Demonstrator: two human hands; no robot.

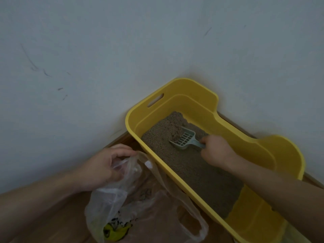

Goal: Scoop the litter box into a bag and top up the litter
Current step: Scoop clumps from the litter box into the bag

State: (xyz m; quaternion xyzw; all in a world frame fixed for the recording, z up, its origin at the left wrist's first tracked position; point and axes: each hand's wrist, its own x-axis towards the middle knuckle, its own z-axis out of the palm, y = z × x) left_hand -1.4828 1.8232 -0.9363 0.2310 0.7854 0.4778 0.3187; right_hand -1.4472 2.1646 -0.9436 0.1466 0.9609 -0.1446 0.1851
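A yellow litter box [245,142] stands on the floor against the wall, holding grey-brown litter [196,165]. My right hand [216,151] grips the handle of a pale slotted scoop [184,138] inside the box. The scoop's front carries a clump of litter [177,135]. Left of the box, my left hand [105,165] holds up the rim of a clear plastic bag [140,199], keeping its mouth wide. A few clumps lie inside the bag.
A white wall [122,50] rises right behind the box and forms a corner with the brown wooden floor [57,221]. Something yellow and black [115,228] shows through the bag near the bottom edge.
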